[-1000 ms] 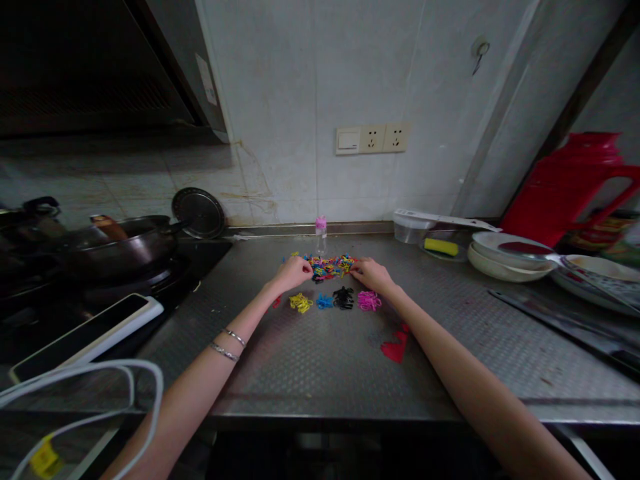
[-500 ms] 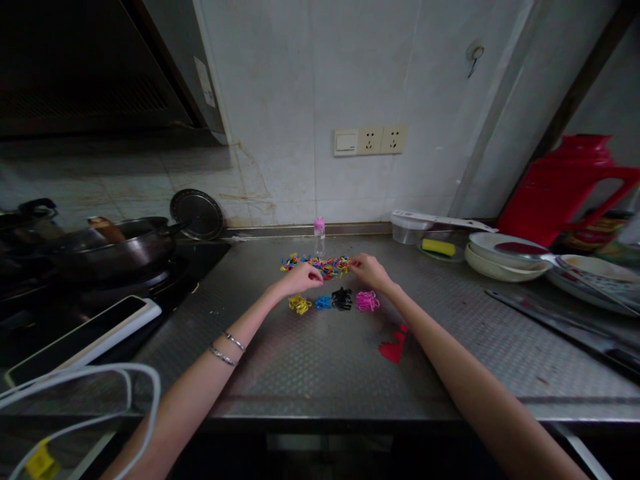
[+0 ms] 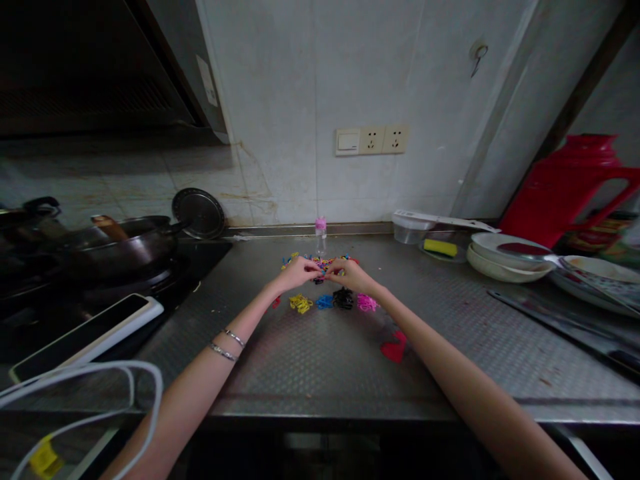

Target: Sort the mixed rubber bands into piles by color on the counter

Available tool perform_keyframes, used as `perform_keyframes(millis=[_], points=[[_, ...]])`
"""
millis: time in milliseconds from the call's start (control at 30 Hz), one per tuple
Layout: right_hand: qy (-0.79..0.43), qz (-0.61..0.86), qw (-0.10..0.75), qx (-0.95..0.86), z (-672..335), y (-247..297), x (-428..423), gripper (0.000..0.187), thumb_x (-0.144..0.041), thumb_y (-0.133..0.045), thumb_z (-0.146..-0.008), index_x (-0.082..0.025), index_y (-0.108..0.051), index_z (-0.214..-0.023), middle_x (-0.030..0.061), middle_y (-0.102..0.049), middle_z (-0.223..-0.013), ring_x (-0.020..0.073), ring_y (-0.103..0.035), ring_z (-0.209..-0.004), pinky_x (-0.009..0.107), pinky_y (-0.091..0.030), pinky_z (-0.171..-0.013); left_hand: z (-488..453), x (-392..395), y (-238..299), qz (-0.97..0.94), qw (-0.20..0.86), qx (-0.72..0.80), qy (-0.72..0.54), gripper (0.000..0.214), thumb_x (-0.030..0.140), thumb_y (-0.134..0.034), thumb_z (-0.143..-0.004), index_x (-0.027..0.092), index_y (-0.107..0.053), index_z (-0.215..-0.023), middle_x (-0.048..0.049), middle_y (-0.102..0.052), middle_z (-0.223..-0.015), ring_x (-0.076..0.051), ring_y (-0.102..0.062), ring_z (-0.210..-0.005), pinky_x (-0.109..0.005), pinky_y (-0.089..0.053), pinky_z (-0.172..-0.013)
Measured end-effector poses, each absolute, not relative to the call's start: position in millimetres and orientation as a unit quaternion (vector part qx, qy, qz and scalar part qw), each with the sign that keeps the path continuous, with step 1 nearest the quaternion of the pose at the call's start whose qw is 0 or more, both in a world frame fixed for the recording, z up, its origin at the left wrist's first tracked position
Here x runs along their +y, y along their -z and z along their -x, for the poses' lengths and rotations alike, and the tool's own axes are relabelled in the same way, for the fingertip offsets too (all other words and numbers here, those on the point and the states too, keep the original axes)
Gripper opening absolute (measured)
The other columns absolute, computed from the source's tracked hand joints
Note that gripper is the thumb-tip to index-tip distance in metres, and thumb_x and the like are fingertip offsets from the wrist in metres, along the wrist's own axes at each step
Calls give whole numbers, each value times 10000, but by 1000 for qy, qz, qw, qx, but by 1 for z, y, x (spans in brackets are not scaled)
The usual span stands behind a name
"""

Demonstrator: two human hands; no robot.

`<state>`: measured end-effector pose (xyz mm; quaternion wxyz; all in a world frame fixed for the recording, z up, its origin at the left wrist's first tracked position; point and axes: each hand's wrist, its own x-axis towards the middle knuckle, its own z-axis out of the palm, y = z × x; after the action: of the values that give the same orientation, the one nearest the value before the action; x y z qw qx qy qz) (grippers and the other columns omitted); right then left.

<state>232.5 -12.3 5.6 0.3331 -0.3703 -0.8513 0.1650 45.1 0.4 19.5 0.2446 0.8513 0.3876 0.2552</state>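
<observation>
A heap of small mixed-colour rubber bands [image 3: 289,259] lies on the metal counter, partly covered by both hands. My left hand [image 3: 296,273] is at the heap's left front, fingertips pinched together. Facing it, my right hand [image 3: 350,275] is also closed in a pinch, its fingertips close to the left ones. A tiny bluish bit shows between them; which hand has it is unclear. Nearer me, sorted piles form a row: yellow bands [image 3: 301,303], blue bands [image 3: 324,301], black bands [image 3: 343,299] and pink bands [image 3: 367,303]. A bit of red [image 3: 276,302] shows by my left wrist.
Behind the heap stands a small clear bottle [image 3: 321,235] with a pink cap. A red heart-shaped piece [image 3: 394,348] lies near my right forearm. Stove and pan [image 3: 125,247] are left; bowls [image 3: 505,263], a knife [image 3: 560,327] and a red flask [image 3: 565,193] are right.
My right hand has moved left from the heap's right end to meet my left hand. The left hand has barely shifted. The view has tilted very slightly.
</observation>
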Motion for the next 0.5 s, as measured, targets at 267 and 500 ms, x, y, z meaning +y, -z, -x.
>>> perform_keyframes(millis=[267,500], points=[[-99,500,280,-814,-256,2,-2,200,-252,-512,-764,-204,-670,-876,30,-653,-863,133,-570,-747,217,-411,-682,-9,9,-40,-863,220,429,-149,279,323,-507,-721,119,-694,-759,-20,-617,-569,-101,-500,-528,-199,-348,-526],[-1,588,192,-786,-283,15,6,227,-285,-477,-782,-244,-658,-913,46,-609,-961,166,-543,-854,224,-394,-696,49,27,-50,-828,230,511,-26,212,265,-503,-645,142,-675,-624,-8,-597,-513,-83,-463,-473,-179,-317,-485]])
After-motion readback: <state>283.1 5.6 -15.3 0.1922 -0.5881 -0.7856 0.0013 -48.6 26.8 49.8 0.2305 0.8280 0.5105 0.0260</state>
